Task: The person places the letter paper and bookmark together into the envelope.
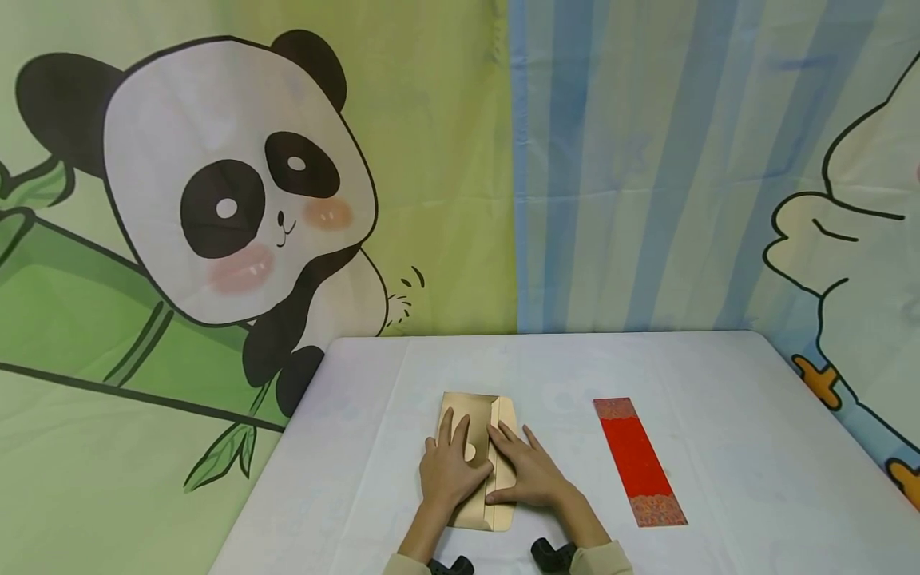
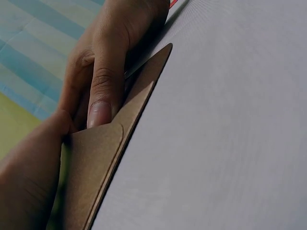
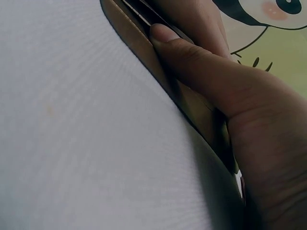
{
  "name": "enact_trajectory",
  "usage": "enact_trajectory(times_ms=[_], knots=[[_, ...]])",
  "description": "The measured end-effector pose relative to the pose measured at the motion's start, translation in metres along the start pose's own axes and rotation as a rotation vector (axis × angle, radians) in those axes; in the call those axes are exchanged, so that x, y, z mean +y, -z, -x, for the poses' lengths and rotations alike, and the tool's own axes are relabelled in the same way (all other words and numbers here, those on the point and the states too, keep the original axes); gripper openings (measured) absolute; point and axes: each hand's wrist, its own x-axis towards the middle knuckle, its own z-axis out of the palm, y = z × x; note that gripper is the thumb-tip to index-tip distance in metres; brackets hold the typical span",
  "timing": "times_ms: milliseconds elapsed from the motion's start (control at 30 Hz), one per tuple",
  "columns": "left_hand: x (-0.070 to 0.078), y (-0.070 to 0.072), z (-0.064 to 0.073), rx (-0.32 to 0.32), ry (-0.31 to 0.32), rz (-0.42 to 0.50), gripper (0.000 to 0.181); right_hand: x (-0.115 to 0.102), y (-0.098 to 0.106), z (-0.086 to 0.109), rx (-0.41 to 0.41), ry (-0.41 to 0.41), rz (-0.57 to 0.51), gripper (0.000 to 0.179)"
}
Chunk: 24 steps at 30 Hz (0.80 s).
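Observation:
A gold paper envelope (image 1: 474, 405) lies on the white table, its long folded flap along the right side. My left hand (image 1: 447, 476) rests on its left part, fingers spread and pointing away. On the flap side my right hand (image 1: 533, 473) presses with outstretched fingers, its thumb near the fold. Close up in the left wrist view, the envelope's brownish corner (image 2: 98, 155) lies beside the right thumb (image 2: 101, 91). In the right wrist view the right hand (image 3: 259, 105) touches the envelope's edge (image 3: 132, 33). The palms hide part of the envelope.
To the right, a long red envelope (image 1: 636, 459) with patterned ends lies on the white tabletop (image 1: 747, 447). A panda-print curtain (image 1: 446, 160) and a blue striped curtain (image 1: 647, 160) hang behind the table. Black wrist devices (image 1: 552, 555) sit at the sleeves.

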Motion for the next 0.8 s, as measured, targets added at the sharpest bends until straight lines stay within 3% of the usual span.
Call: enact_trajectory(times_ms=[367, 533, 667, 800], knots=[[0.0, -0.002, -0.001, 0.044, -0.021, 0.011, 0.082, 0.001, 0.0, 0.0, 0.022, 0.003, -0.001, 0.11], [0.002, 0.001, -0.002, 0.027, -0.014, 0.02, 0.081, 0.001, 0.001, 0.001, 0.014, -0.016, -0.018, 0.108], [0.001, 0.001, -0.001, 0.024, -0.012, 0.027, 0.082, -0.001, 0.007, 0.006, 0.032, -0.054, -0.146, 0.095], [-0.002, -0.001, 0.001, 0.038, -0.01, 0.04, 0.083, 0.007, 0.025, 0.019, 0.17, -0.082, -0.258, 0.07]])
